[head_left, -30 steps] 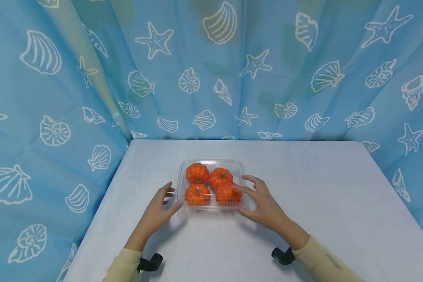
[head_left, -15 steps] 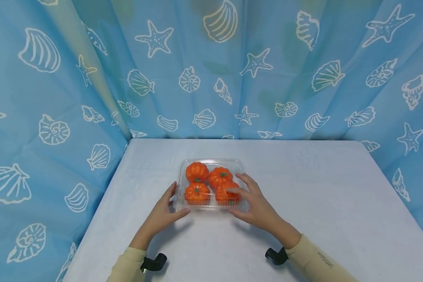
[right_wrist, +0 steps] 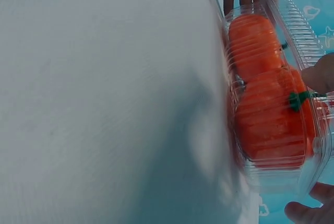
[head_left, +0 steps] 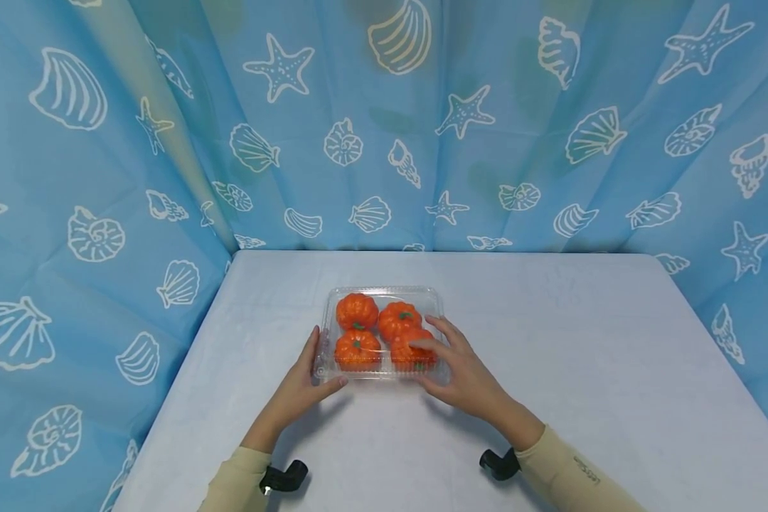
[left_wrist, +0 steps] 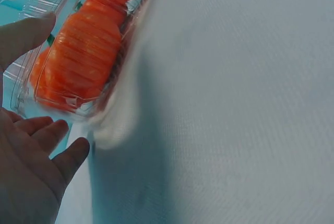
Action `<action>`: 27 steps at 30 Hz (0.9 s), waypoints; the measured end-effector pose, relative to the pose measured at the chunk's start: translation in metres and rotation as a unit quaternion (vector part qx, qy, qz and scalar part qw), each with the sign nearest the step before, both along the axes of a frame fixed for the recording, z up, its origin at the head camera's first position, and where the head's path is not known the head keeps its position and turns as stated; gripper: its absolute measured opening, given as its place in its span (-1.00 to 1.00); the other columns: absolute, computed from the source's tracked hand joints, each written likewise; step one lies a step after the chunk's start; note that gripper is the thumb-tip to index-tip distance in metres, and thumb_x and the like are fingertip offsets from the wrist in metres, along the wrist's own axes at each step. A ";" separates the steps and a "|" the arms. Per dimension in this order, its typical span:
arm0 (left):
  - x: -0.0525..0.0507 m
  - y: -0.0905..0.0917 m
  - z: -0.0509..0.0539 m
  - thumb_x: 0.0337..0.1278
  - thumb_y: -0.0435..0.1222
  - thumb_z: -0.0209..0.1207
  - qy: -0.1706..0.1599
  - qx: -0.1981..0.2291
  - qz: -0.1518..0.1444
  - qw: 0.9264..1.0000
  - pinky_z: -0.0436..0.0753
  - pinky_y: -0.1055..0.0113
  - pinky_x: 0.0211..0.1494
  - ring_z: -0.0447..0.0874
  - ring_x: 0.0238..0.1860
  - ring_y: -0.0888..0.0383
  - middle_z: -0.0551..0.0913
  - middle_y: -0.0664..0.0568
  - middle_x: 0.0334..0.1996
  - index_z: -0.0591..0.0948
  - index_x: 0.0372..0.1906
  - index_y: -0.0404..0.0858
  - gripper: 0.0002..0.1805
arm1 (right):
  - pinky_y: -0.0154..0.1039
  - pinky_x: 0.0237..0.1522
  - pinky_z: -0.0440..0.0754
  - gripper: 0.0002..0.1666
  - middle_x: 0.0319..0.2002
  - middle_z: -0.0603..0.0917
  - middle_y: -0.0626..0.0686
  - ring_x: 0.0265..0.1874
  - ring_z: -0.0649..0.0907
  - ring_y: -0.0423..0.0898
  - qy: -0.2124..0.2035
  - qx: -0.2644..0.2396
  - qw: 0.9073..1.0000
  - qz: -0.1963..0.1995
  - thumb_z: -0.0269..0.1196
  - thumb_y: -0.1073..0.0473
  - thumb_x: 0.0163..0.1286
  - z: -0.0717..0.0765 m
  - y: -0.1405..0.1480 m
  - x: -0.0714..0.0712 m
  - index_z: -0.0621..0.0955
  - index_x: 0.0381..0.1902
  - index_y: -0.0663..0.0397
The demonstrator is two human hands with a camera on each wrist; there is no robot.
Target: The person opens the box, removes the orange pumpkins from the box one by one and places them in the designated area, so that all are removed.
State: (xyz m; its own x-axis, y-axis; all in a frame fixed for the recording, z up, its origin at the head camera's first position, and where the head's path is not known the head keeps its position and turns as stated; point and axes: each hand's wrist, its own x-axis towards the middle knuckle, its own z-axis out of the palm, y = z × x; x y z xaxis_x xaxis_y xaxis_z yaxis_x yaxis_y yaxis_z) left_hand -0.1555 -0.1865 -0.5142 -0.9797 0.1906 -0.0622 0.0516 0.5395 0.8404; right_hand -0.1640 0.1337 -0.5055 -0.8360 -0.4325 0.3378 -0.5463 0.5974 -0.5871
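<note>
A clear ribbed plastic clamshell box (head_left: 387, 291) lies lid down on the table, with several small orange pumpkins (head_left: 357, 350) with green stems inside. At its left side is my left hand (head_left: 301, 387), thumb stretched toward the front left corner. The left wrist view shows that thumb (left_wrist: 28, 36) by the lid and the other fingers (left_wrist: 55, 140) spread beside the box's end. My right hand (head_left: 464, 373) stands at the right side, one finger reaching over the lid above the near right pumpkin. Firm contact by either hand cannot be told.
A white-covered table (head_left: 569, 355) extends on both sides of the box and in front of it. Behind it and to the left hangs a blue curtain (head_left: 384, 171) with shells and starfish. A black wrist mount (head_left: 284, 476) sits on each wrist.
Both hands have moved inward to the box's sides, mostly during the first half second. Since then they have barely moved. The box stays in place, and the view has tilted slightly.
</note>
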 end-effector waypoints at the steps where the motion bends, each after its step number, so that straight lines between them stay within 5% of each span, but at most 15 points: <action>1: 0.000 0.000 0.000 0.14 -0.08 0.43 -0.001 0.002 0.000 1.000 0.13 -0.16 0.53 -0.03 0.59 -0.21 -0.01 -0.20 0.62 -0.14 0.66 -0.22 0.21 | 0.33 0.33 0.39 -0.33 0.52 0.24 0.13 0.52 0.19 0.17 0.000 0.000 1.000 0.002 0.54 0.12 0.17 0.000 0.001 0.000 0.60 0.25 -0.29; 27: 0.007 0.001 0.000 0.30 -0.19 0.32 -0.018 0.025 -0.017 0.999 0.00 -0.16 0.57 -0.17 0.61 -0.19 -0.18 -0.19 0.64 -0.27 0.65 -0.20 0.14 | 0.23 0.41 0.33 -0.17 0.60 0.08 0.06 0.56 0.11 0.15 -0.024 -0.033 0.998 0.037 0.40 0.35 0.10 -0.008 0.006 -0.001 0.39 0.34 -0.01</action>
State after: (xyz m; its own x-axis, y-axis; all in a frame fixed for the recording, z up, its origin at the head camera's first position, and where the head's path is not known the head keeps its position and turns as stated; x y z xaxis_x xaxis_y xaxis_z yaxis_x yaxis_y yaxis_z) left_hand -0.1483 -0.1854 -0.5142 -0.9697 0.2282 -0.0873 0.0386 0.4960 0.8674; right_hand -0.1652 0.1394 -0.5133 -0.8181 -0.4724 0.3279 -0.5583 0.5159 -0.6497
